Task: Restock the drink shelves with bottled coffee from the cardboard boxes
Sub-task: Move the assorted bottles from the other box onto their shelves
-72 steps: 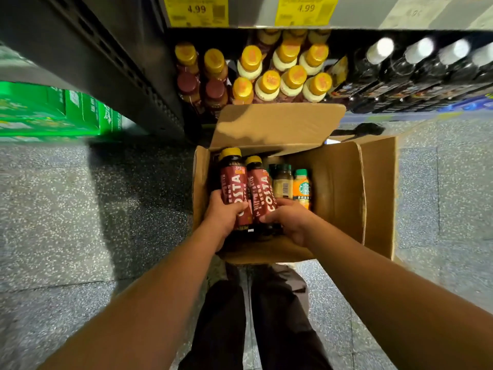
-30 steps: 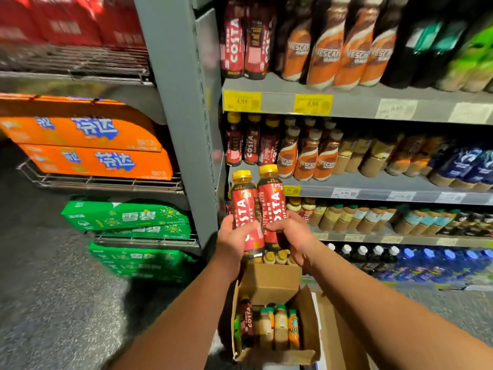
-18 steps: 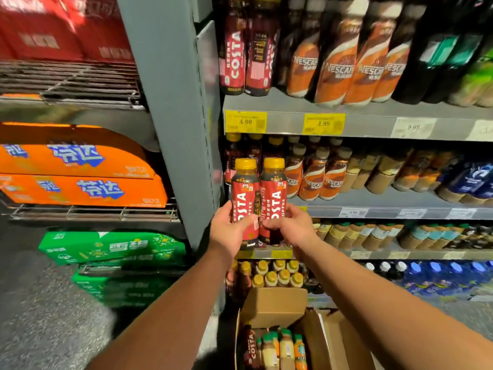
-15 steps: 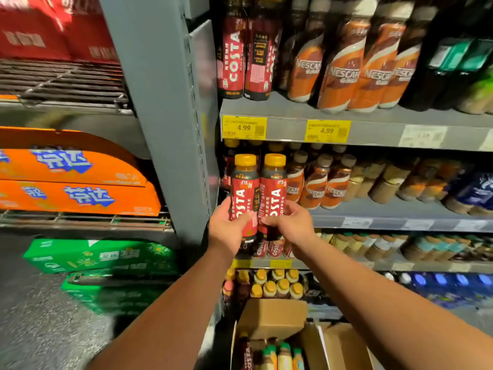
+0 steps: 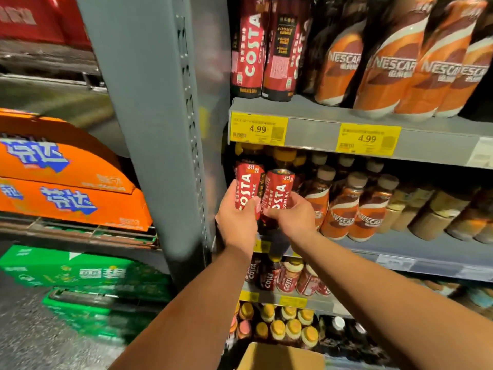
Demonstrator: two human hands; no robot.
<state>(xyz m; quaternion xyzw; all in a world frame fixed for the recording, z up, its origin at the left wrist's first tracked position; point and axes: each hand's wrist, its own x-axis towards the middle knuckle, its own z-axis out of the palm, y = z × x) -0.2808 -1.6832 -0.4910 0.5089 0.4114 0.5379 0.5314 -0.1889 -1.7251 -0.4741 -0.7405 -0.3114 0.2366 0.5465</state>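
The placing step is judged to be in hand. Two Costa bottles are held side by side at the left end of the middle shelf (image 5: pixel 400 248), just beside the grey upright (image 5: pixel 149 102). The left bottle (image 5: pixel 246 182) is gripped by the left hand (image 5: pixel 236 217) and the right bottle (image 5: pixel 278 190) by the right hand (image 5: pixel 293 217), fingers curled round the lower labels. Whether the bases rest on the shelf cannot be told.

Next, the pair would probably need to be pushed back into the dark gap left of the Nescafé bottles (image 5: pixel 338 209), kept upright and clear of the upper shelf's edge (image 5: pixel 314 132), then released.

More coffee is stocked above and below. A flap of the cardboard box (image 5: pixel 280 356) is seen at the bottom. Orange cases (image 5: pixel 66 198) and green cases (image 5: pixel 80 273) are racked at the left, above a speckled floor (image 5: pixel 26 337).
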